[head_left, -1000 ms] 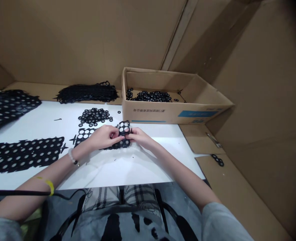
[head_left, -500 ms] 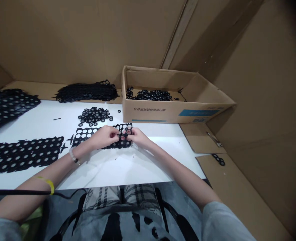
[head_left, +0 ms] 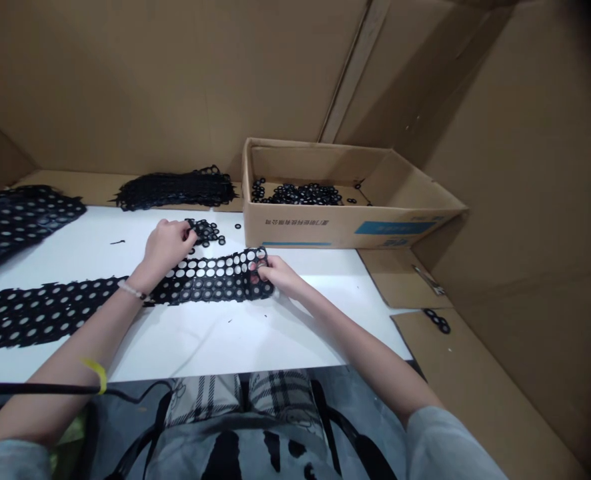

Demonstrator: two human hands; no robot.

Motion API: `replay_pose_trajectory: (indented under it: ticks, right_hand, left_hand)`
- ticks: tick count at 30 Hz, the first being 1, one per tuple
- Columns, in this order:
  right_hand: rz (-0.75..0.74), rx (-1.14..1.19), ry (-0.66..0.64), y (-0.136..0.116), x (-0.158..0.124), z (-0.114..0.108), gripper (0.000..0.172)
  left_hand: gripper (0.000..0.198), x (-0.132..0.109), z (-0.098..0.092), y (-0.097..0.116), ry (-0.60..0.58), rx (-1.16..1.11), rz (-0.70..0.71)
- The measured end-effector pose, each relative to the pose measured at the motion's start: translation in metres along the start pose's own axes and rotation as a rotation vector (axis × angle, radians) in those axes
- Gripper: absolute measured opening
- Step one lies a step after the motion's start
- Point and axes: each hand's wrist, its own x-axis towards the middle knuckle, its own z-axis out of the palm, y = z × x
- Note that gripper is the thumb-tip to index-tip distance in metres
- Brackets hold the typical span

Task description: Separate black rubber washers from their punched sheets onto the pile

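Note:
A black perforated rubber sheet [head_left: 210,273] with rows of round holes lies on the white table; its upper rows show open white holes, its lower rows look filled with rings. Its right end is pinched by my right hand [head_left: 281,276], with fingertips showing through the holes. Over the left side of a pile of small black rings [head_left: 208,232] is my left hand [head_left: 168,243], fingers drawn together. Whatever may be between those fingers is too small to make out. My left forearm crosses the left end of the sheet.
Another perforated sheet [head_left: 40,310] lies at left, with a wider dotted heap [head_left: 20,220] behind it. A stack of black strips [head_left: 175,190] sits at the back. The open cardboard box [head_left: 310,227] holds many rings. Joined rings [head_left: 436,321] lie on cardboard at right.
My left hand has left the sheet and moved up and left to the ring pile. My right hand stays on the sheet's right end, which has shifted slightly right.

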Motion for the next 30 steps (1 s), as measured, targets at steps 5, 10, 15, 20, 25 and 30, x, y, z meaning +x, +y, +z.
replay_pose_trajectory:
  ticks: [5, 10, 15, 20, 25, 30]
  right_hand:
    - [0.174, 0.007, -0.062, -0.008, -0.005, 0.001, 0.006]
    - [0.226, -0.006, -0.082, -0.018, -0.009, -0.005, 0.011]
    - [0.199, -0.093, -0.06, -0.015, -0.008, -0.009, 0.018]
    - [0.042, -0.06, -0.118, 0.0, -0.005, -0.008, 0.015]
    - [-0.099, 0.053, -0.217, 0.001, -0.005, -0.006, 0.02]
    - [-0.176, 0.098, -0.253, 0.002, -0.005, -0.002, 0.029]
  left_hand:
    - [0.03, 0.001, 0.01, -0.007, -0.054, 0.159, -0.053]
    - [0.042, 0.002, 0.005, -0.011, -0.068, 0.23, -0.083]
    - [0.038, 0.003, 0.001, -0.015, -0.08, 0.214, -0.182]
    - [0.026, -0.002, -0.008, 0.002, 0.055, 0.005, 0.043]
    - [0.036, -0.027, -0.015, 0.048, -0.346, -0.349, 0.542]
    - [0.038, -0.044, -0.01, 0.068, -0.423, -0.333, 0.574]
